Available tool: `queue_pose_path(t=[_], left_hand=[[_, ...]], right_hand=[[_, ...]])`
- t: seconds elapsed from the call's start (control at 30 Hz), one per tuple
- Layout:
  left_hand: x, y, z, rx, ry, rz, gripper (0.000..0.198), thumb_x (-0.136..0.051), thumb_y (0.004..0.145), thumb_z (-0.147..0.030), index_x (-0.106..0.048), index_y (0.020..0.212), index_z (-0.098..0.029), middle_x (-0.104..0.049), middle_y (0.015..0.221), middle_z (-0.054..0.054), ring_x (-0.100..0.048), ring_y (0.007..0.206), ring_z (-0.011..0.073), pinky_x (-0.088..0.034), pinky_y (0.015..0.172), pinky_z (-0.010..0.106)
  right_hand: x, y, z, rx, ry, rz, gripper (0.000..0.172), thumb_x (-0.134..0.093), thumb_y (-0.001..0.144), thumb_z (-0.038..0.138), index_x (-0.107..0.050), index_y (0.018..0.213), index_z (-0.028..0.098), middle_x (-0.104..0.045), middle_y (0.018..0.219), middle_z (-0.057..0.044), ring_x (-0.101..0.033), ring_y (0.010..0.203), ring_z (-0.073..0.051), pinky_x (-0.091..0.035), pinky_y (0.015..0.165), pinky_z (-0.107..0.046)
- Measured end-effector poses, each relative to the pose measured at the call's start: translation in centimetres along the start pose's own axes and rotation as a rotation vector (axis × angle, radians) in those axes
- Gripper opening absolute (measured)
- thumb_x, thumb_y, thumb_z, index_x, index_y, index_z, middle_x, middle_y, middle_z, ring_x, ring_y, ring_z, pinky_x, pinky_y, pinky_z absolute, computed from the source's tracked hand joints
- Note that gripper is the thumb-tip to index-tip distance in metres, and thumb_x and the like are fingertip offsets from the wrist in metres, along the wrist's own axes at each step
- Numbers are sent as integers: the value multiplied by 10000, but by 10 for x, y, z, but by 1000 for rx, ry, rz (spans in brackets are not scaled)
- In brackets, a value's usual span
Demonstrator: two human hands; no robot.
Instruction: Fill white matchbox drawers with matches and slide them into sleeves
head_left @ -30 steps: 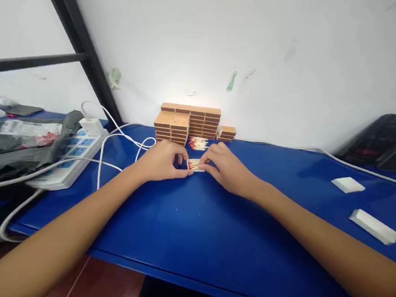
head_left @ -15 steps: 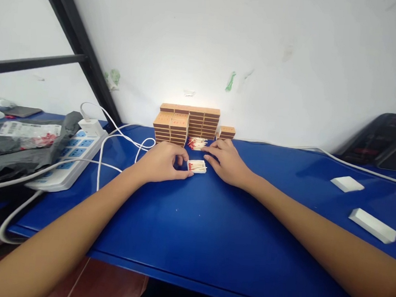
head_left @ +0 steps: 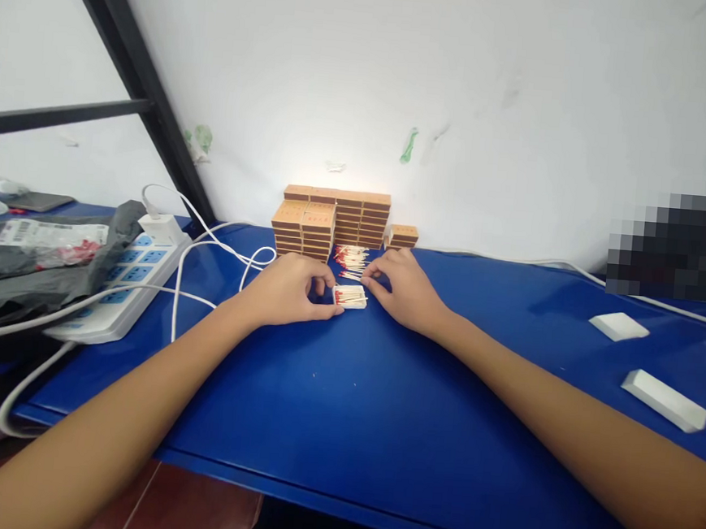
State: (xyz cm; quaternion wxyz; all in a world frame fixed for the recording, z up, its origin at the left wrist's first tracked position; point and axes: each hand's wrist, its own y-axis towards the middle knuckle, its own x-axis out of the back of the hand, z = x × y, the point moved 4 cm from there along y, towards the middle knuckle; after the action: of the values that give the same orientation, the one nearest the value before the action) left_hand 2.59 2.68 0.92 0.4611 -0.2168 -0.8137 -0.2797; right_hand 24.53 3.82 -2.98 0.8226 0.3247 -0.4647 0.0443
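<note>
On the blue tabletop (head_left: pixel 340 426), just in front of a loose pile of matches (head_left: pixel 352 256), lies a small white tray (head_left: pixel 355 305) with red-headed matches inside it. The left hand (head_left: pixel 293 290) grasps the tray by its left end, thumb on the near side and fingers on the far side, probably so that it cannot slide while its right end is left uncovered. The right hand (head_left: pixel 404 289) seems to pinch a few sticks (head_left: pixel 350 276) by their pale ends (as far as such small things can be made out), so the red heads point left, the same way as those in the tray. Stacked matchboxes (head_left: pixel 304 228) stand behind, near the wall (head_left: pixel 492 129), perhaps to leave the hands room; a smaller group of boxes (head_left: pixel 402 236) sits to their right. Both forearms slant inward from the lower corners. The left hand curls into a C; the right arches, knuckles raised, thumb and forefinger meeting near the tray's far right corner.
</note>
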Motion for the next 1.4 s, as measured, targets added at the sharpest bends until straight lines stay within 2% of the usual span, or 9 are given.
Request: queue_pose_path(t=[0.27,0.9,1.27,1.4], left_hand=[[-1,-2,-9,-54,-30,36,307,-859,794,-479,-783,909,-206,-760,793,10,-666,677,154,-492,648,284],[1,-1,-7,-36,-18,45,307,-855,789,-489,-792,894,-207,-757,785,12,-672,686,160,-468,625,282],[0,-2,-7,-40,-40,53,324,-861,782,-503,-798,902,-209,-752,780,9,-662,666,151,-474,618,280],[0,-1,-8,-38,-39,53,309,-866,779,-485,-794,896,-209,-753,781,10,-657,659,149,-477,618,277]], right_hand=[[-5,2,3,-55,16,34,119,-684,996,237,-696,882,206,-700,938,-97,-574,981,-289,-475,878,-422],[1,-6,9,16,-35,74,183,-573,1062,271,-688,933,213,-680,973,-119,-547,980,-304,-467,881,-450],[8,-7,-6,-20,-36,56,169,-582,1058,282,-674,932,215,-686,973,-116,-566,1002,-308,-470,903,-455],[12,-8,-13,-8,-53,99,183,-589,1050,307,-692,927,218,-697,971,-114,-577,979,-302,-465,890,-457]])
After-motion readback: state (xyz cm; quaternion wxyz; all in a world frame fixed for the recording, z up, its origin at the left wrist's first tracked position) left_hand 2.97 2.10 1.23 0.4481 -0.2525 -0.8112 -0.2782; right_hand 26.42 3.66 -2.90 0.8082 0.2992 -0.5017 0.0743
